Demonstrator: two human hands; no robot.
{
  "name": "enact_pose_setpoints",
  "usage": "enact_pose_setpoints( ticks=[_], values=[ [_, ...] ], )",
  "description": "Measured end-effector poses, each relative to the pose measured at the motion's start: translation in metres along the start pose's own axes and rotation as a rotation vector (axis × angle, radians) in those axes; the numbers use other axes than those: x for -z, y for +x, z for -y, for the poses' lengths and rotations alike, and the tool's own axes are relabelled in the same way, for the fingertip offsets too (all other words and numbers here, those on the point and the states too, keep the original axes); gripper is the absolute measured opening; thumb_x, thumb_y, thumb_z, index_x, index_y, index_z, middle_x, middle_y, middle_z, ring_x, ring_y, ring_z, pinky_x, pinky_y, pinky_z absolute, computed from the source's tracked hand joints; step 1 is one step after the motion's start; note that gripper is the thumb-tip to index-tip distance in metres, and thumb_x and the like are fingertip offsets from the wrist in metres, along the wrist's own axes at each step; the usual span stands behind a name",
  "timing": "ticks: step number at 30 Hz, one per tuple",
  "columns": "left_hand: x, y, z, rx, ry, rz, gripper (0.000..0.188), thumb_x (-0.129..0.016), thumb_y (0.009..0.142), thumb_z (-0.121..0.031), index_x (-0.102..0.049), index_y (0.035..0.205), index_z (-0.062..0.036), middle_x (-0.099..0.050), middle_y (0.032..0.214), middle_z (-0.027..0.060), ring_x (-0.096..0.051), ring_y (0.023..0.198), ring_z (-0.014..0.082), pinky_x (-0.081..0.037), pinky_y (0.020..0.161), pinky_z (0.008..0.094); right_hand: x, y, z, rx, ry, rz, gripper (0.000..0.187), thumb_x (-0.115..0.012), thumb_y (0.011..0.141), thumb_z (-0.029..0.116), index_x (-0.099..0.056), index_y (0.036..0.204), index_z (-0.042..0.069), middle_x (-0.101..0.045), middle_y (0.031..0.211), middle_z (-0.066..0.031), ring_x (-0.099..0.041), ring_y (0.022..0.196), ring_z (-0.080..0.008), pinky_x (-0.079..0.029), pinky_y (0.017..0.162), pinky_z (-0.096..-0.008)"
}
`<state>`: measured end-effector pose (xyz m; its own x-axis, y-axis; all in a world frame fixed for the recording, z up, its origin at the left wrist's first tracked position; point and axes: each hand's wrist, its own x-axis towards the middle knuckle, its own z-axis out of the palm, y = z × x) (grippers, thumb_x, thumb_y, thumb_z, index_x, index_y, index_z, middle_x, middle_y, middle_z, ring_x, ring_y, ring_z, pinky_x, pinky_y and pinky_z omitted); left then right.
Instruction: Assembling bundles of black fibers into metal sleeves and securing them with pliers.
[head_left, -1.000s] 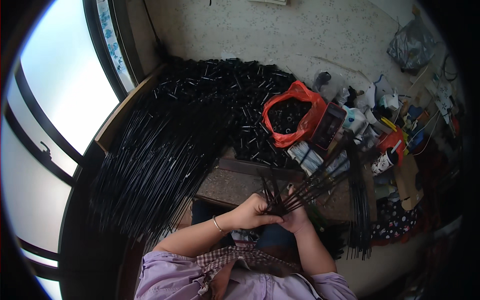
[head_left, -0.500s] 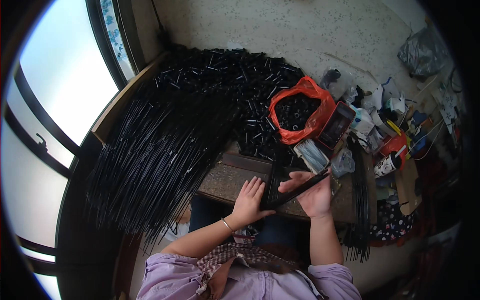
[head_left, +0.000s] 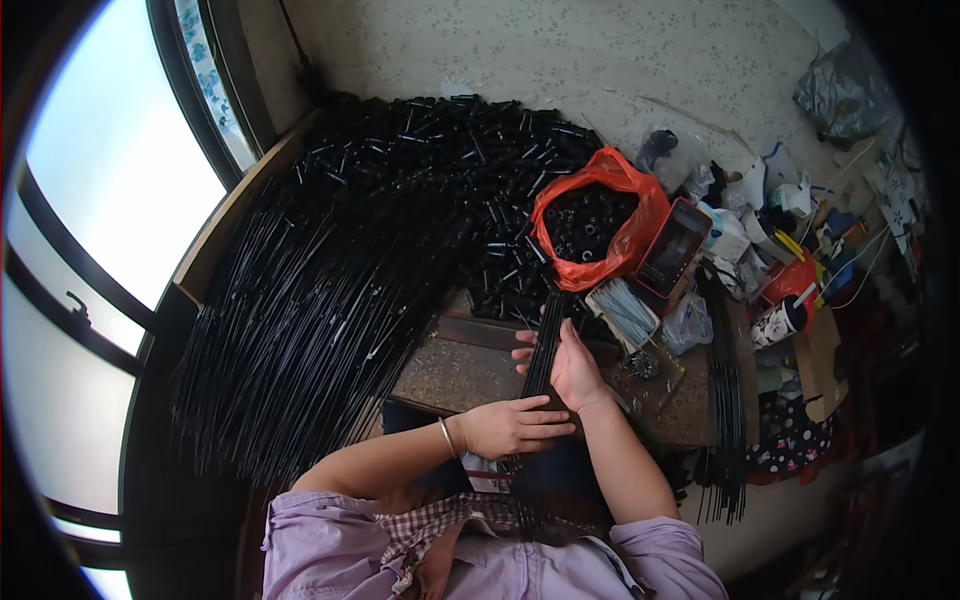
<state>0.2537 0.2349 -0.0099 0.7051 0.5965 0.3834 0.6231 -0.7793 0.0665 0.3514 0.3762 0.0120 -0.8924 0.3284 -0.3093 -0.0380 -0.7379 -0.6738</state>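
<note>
A bundle of thin black rods (head_left: 543, 345) runs lengthwise in front of me, from the far edge of the work board down toward my lap. My right hand (head_left: 577, 375) cups it from beneath, its fingertips showing on the bundle's left side and the thumb on the right. Lower down, my left hand (head_left: 508, 430) lies across the rods with its fingers laid over them. A large pile of similar long black rods (head_left: 300, 340) spreads to the left. Beyond it lies a heap of short black tube-like parts (head_left: 450, 140).
A red plastic bag (head_left: 650, 215) holds small black ring-shaped parts. Beside it are a phone in a red case (head_left: 676, 245), an open box of thin pale pins (head_left: 625, 312) and a clear plastic bag (head_left: 688, 325). Another bunch of black rods (head_left: 727, 420) hangs over the board's right edge.
The bundle has swung from a slant to nearly lengthwise and moved left. My right hand has come left and closed around it; my left hand now lies across the rods.
</note>
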Motion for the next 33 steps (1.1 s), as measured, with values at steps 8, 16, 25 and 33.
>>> enact_pose_setpoints(
  ticks=[8,16,25,33],
  values=[
    [0.000,0.003,0.008,0.158,-0.304,-0.076,0.049,-0.060,0.067,-0.023,-0.054,0.113,-0.0073,-0.047,0.127,0.0118,-0.042,0.120,0.0246,-0.026,0.104,0.0422,-0.034,-0.063,0.002,0.319,-0.538,0.346,0.085,-0.021,0.086,0.064,-0.034,0.127,-0.010,-0.043,0.128,-0.0219,-0.043,0.118,-0.0252,-0.029,0.100,-0.0327],
    [0.000,0.000,0.010,0.343,-0.598,-0.261,0.042,-0.064,0.071,-0.025,-0.057,0.107,-0.0034,-0.058,0.105,0.0148,-0.054,0.096,0.0358,-0.043,0.087,0.0405,-0.042,-0.095,-0.020,0.637,-1.025,-0.047,0.021,-0.065,0.076,0.004,-0.065,0.097,0.002,-0.068,0.084,-0.0078,-0.065,0.075,-0.0139,-0.050,0.066,-0.0244],
    [0.069,0.021,-0.007,0.590,-0.752,0.014,0.025,-0.065,0.077,-0.025,-0.065,0.093,-0.0056,-0.064,0.078,0.0131,-0.063,0.078,0.0295,-0.048,0.077,0.0340,-0.086,-0.111,0.045,0.707,-1.215,0.370,0.033,-0.063,0.080,0.015,-0.059,0.111,0.004,-0.063,0.101,-0.0160,-0.058,0.102,-0.0246,-0.045,0.085,-0.0295],
    [0.139,0.050,-0.014,0.282,-0.995,-0.374,0.020,-0.069,0.074,-0.010,-0.065,0.089,0.0027,-0.066,0.081,0.0132,-0.065,0.076,0.0234,-0.051,0.069,0.0292,-0.034,-0.050,0.090,0.672,-0.880,-0.112,0.043,-0.065,0.077,0.034,-0.060,0.107,0.003,-0.058,0.108,-0.0144,-0.054,0.104,-0.0273,-0.044,0.084,-0.0364]
  ],
)
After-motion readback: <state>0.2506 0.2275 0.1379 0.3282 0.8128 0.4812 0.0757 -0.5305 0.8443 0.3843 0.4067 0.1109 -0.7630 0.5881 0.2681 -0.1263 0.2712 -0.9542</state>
